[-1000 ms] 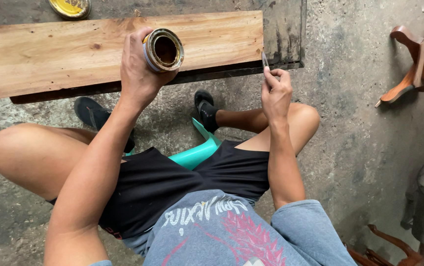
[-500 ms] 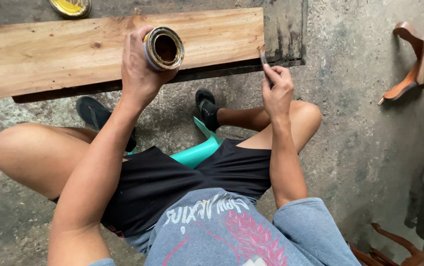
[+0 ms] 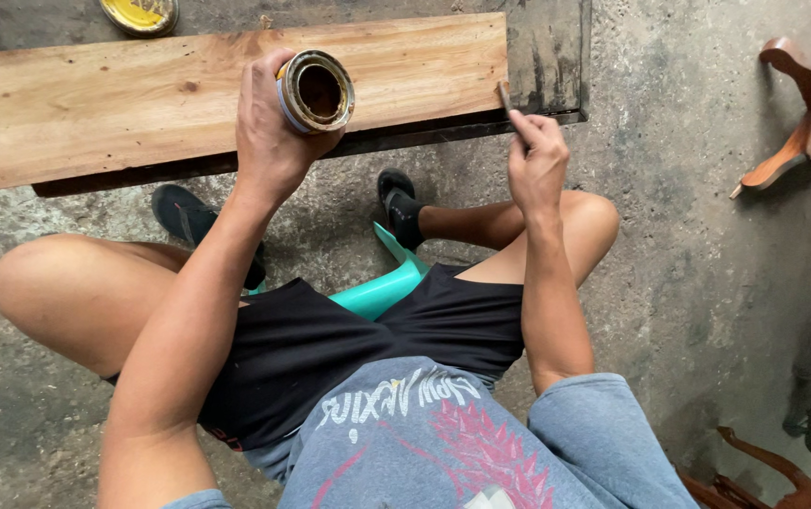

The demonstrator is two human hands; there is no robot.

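My left hand point(image 3: 271, 132) grips an open round tin point(image 3: 318, 91) with dark brown liquid inside, tilted toward me over a long pale wooden plank point(image 3: 141, 94). My right hand point(image 3: 537, 165) holds a thin brush point(image 3: 509, 102), its tip touching the plank's right end near the front edge. The plank lies on a dark board point(image 3: 547, 57) above the concrete floor. I sit on a low teal stool point(image 3: 382, 287) with my knees spread.
A yellow tin lid point(image 3: 139, 13) lies behind the plank at the top. Carved wooden furniture legs point(image 3: 801, 113) stand at the right, more wooden parts point(image 3: 754, 467) at the bottom right. My feet in dark sandals point(image 3: 396, 203) rest under the plank.
My right hand has moved slightly up and left, bringing the brush tip onto the plank's right end. The tin in my left hand has stayed in place.
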